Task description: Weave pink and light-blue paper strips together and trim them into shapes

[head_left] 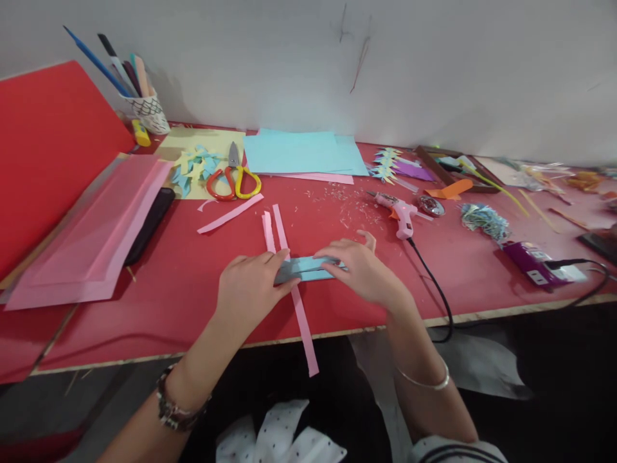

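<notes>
A light blue folded paper strip lies on the red tabletop in front of me, with lengthwise folds. My left hand grips its left end between thumb and forefinger. My right hand has its thumb and fingers closed about the right end. Beneath the blue paper runs a long pink paper strip, whose near end hangs past the table edge. A shorter pink strip sticks out just beyond my left fingers, and another loose pink strip lies farther left.
Scissors lie beside blue and yellow paper cuttings. Blue sheets rest against the wall. To the right are a pink glue gun with its cable, and a purple power strip. Pink sheets and a pen cup stand left.
</notes>
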A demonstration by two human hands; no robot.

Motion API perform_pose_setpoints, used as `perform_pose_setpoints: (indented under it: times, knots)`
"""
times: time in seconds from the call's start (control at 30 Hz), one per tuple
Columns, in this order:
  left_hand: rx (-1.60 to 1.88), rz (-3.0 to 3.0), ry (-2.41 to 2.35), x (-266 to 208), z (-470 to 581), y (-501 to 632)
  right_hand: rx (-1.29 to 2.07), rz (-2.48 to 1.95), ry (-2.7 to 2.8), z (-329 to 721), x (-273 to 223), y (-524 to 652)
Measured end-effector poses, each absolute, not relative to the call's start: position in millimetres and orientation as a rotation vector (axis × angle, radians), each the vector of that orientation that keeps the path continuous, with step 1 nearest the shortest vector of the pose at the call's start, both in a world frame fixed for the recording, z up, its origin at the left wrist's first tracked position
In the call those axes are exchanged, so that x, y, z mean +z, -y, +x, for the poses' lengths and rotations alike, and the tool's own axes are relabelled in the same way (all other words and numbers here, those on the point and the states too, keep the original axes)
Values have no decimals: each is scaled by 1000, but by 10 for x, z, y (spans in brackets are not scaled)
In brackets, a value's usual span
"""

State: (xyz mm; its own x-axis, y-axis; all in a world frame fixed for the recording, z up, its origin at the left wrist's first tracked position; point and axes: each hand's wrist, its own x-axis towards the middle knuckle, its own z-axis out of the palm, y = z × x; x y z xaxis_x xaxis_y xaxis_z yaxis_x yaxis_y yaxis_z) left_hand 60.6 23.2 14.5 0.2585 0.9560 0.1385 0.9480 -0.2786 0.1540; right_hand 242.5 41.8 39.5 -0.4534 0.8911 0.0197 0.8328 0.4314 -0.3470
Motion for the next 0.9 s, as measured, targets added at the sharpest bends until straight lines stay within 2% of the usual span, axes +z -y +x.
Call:
perform_pose_setpoints:
  times: [0.4, 0.6, 0.9]
  knots:
    - [251, 2471, -1962, 168, 640, -249, 686, -1096, 2433, 2210, 724, -484]
    - [257, 2443, -1967, 154, 590, -244, 521, -1072, 2244, 2296, 655, -455]
    - [273, 2296, -1966, 166, 565, -245, 448, -1033, 2829, 2514, 301, 32]
